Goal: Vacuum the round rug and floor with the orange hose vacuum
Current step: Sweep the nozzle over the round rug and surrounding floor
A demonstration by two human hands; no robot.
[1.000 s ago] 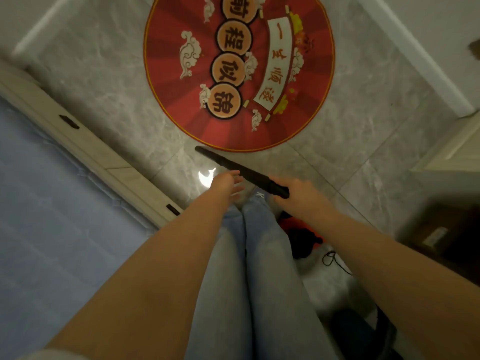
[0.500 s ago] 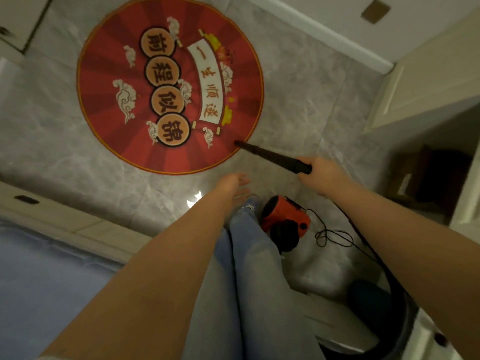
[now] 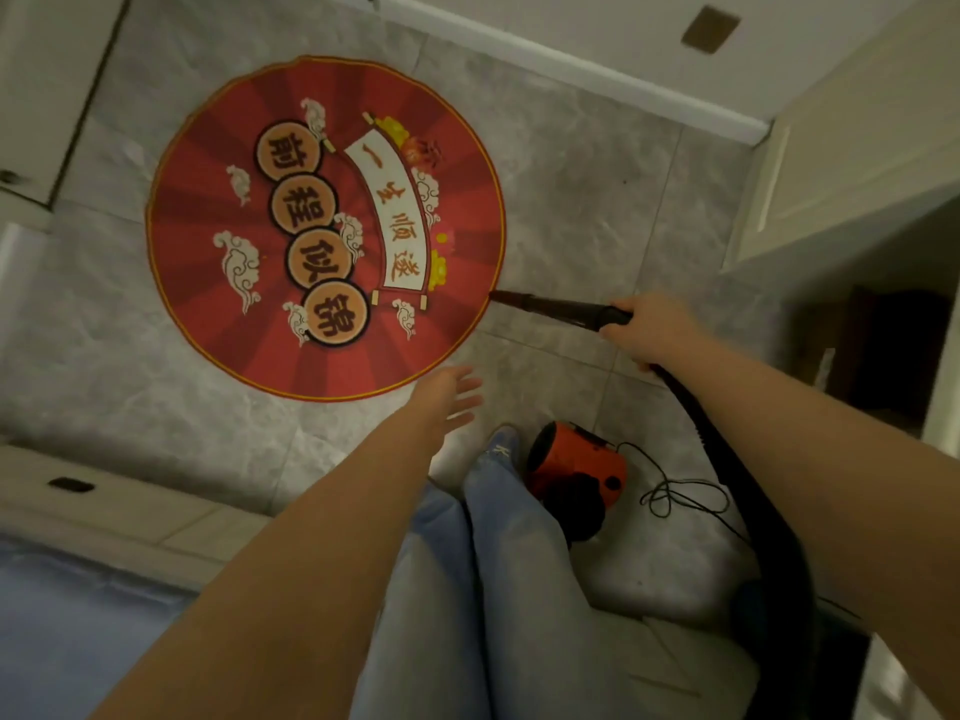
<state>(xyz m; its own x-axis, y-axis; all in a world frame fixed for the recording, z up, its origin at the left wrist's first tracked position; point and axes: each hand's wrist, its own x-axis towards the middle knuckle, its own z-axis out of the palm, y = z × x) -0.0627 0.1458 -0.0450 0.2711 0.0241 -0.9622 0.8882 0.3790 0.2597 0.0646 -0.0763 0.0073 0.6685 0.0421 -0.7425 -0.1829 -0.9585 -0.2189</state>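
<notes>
A round red rug with cloud patterns and Chinese characters lies on the grey tiled floor. My right hand is shut on the black nozzle of the vacuum hose; the nozzle tip rests at the rug's right edge. The black hose runs back under my right arm. The orange vacuum body sits on the floor beside my right leg. My left hand hovers with fingers apart, just below the rug's lower edge, holding nothing.
A thin black cord is tangled on the floor right of the vacuum. A bed with a wooden frame borders the lower left. A cream cabinet and white baseboard bound the right and far sides.
The view has swung so the rug sits further left and the vacuum body has come into sight. The nozzle tip has moved from the rug's bottom edge to its right edge.
</notes>
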